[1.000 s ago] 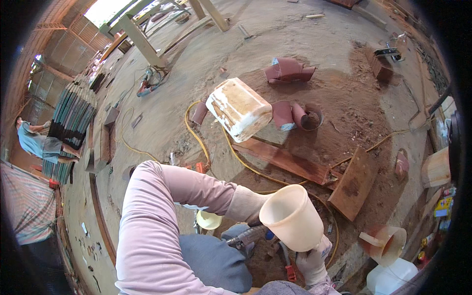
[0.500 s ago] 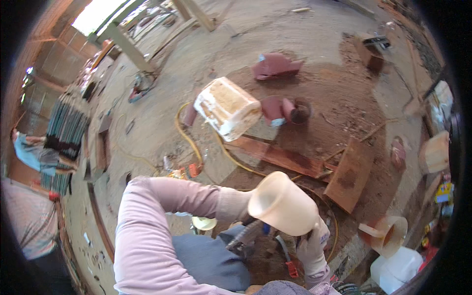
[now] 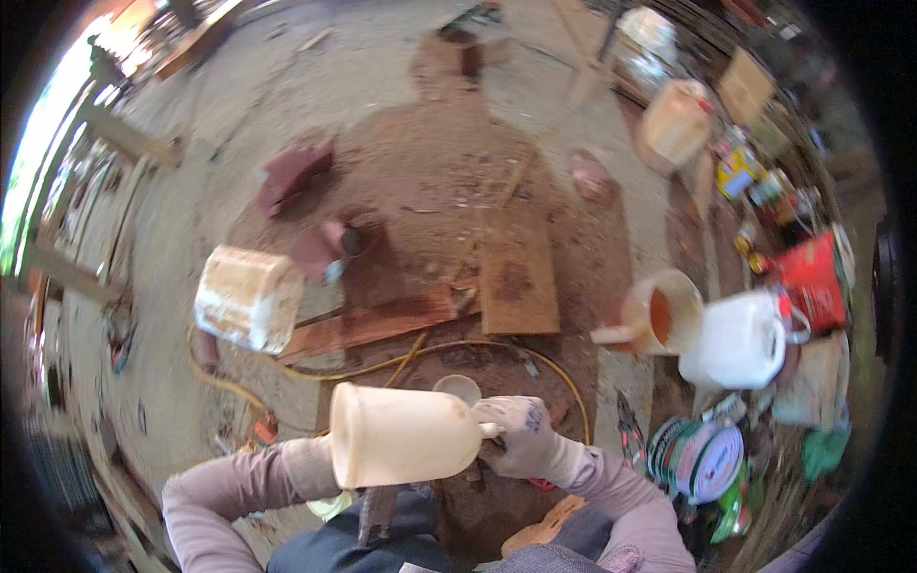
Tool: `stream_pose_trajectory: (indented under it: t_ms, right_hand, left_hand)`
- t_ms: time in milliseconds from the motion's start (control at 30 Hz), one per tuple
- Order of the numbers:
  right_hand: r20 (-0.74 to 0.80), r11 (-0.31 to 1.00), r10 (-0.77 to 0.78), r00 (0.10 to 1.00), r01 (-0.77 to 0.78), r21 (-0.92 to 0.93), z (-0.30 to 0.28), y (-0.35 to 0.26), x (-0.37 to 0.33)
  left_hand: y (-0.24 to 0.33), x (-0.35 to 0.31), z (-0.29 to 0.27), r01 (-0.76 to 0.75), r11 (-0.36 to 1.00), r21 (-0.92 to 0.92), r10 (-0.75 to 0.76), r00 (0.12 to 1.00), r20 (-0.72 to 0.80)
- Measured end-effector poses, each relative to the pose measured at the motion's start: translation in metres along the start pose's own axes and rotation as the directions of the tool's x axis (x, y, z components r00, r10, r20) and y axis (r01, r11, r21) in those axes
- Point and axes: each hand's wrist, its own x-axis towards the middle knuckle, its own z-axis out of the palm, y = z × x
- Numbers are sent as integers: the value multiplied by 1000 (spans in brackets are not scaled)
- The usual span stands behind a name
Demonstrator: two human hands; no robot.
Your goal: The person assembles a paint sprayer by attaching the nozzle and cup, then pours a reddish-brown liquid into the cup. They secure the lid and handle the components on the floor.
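A cream plastic cup [image 3: 406, 435], bell-shaped with a wide rim, lies sideways in front of me. Its mouth points left and its narrow end right. My right hand [image 3: 521, 435], in a pale knitted glove, is closed round that narrow end. My left hand [image 3: 313, 466] reaches behind the rim; only its glove cuff shows and its fingers are hidden. Just beyond the cup is a small round beige piece [image 3: 458, 387]. Below it a dark metal bar [image 3: 377, 516] stands near my knee.
A yellow hose [image 3: 564, 372] curves across the dirt floor past wooden boards [image 3: 521, 272]. To the left lies a stained white container [image 3: 250, 298]. On the right are a cream jug [image 3: 661, 310], a white jerrycan [image 3: 735, 339], a paint bucket [image 3: 697, 454] and a red container [image 3: 812, 277].
My view has swung right. The cup has turned from a tilt to nearly level, its mouth now facing left. My right hand stays on its narrow end.
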Motion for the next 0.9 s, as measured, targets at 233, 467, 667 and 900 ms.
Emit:
stream_pose_trajectory:
  t_ms: [233, 467, 667, 900]
  right_hand:
    - [-98, 1000, 6, 995, -7, -15, 11, 1, -18]
    - [-154, 998, 38, 987, -32, 47, 23, -2, -27]
    - [-82, 1000, 1, 997, -1, -4, 26, 6, -11]
    - [-161, 988, 114, 980, -94, 126, 18, 9, 4]
  left_hand:
    - [8, -4, 20, 121, 662, -740, -107, 992, 67]
    - [-23, -9, -1, -113, 957, 267, 145, 984, -105]
    - [-6, -7, 3, 68, 668, 741, 201, 942, -267]
    - [-1, 4, -10, 108, -51, 993, 356, 931, -83]
